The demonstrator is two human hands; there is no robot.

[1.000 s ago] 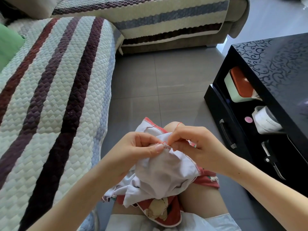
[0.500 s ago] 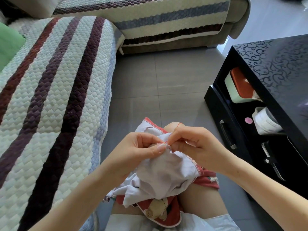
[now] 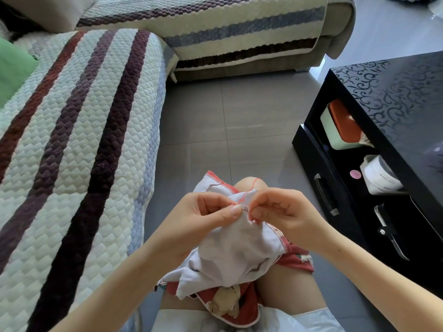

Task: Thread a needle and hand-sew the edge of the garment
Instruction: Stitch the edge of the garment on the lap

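Two hands are meeting over the garment [image 3: 235,250], which is lying bunched on the lap [image 3: 287,291] so that its worked edge is sitting high and close to view; the left hand [image 3: 201,212] is pinching that edge between thumb and forefinger, apparently tensioning it for the stitch; the right hand [image 3: 285,216] is pinching tight just beside it, fingers curled, presumably around the needle, which is too small to make out; a red thread [image 3: 250,186] is looping up from the seam, suggesting stitching is under way.
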